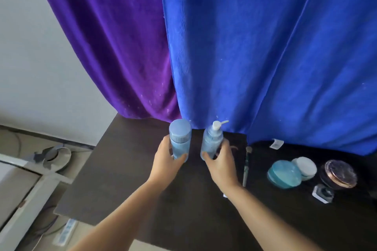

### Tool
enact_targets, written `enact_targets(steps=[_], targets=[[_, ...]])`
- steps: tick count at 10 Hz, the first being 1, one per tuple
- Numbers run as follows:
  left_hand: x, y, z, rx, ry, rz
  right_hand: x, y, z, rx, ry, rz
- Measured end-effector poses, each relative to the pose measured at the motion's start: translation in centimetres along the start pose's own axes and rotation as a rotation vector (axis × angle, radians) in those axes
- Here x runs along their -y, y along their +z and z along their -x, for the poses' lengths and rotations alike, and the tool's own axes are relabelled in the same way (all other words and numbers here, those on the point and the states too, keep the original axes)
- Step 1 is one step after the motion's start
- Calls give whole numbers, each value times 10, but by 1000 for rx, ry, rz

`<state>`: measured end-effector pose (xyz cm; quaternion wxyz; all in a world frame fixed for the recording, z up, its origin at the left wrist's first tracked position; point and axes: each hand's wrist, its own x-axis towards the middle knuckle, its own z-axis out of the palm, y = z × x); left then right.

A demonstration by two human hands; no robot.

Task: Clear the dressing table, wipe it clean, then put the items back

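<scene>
My left hand is closed around a pale blue bottle with a wide screw cap, held upright over the dark dressing table. My right hand grips a pale blue pump bottle with a white pump head, also upright, right beside the first. Both bottles sit near the back of the table; I cannot tell whether their bases touch it. To the right lie a makeup brush, a teal round jar, a white-lidded jar, a dark round compact and a small square pot.
A blue cloth and a purple cloth hang behind the table, their hems on its back edge. Left of the table the floor holds a power strip, cables, a shiny metal object and a white frame.
</scene>
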<state>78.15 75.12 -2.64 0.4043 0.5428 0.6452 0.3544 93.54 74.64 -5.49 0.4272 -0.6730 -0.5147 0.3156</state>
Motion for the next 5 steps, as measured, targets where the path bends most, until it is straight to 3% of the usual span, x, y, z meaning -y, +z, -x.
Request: enact_targets(steps=[3,5], targets=[[23,7,-39,50,23,52,-5,26,-16,-90,-68,203],[29,-11,-34,154,99,-52,-6,19,1,-68,-44,157]])
